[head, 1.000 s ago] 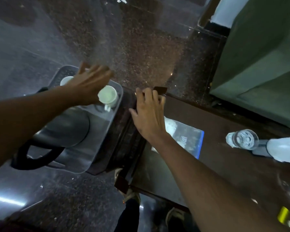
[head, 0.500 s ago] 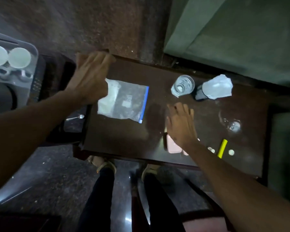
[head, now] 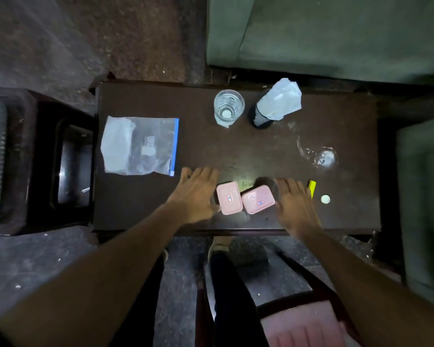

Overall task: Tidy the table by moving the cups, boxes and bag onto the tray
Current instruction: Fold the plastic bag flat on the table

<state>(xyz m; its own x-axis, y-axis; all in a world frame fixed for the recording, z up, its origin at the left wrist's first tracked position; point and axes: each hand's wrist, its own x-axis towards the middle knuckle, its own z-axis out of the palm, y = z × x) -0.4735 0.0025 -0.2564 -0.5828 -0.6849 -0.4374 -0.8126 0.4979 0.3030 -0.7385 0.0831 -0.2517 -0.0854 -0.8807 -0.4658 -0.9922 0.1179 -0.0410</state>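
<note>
Both hands are low over the near edge of the table [head: 140, 211], one on each side of the two pink boxes [head: 244, 200]. My left hand [head: 194, 196] is flat, fingers spread, thumb just touching the left box at its 8 o'clock corner. My right hand [head: 295, 205] is loose and spread too, at 3 o'clock of the right box, close against it; neither hand grips anything. I judge the flanking pose is meant to press the pair together and lift them as one.

The boxes touch each other, the right one slightly skewed. The bag [head: 139, 146] lies flat at 10 o'clock, well apart. At 12 o'clock stands a glass [head: 228, 107], beside it a dark bottle under crumpled plastic [head: 277, 103]. A tipped glass [head: 318, 155] lies at 2 o'clock. A yellow strip [head: 312, 187] and white disc [head: 325, 199] sit just past my right hand; they could get swept. The tray is out of view.
</note>
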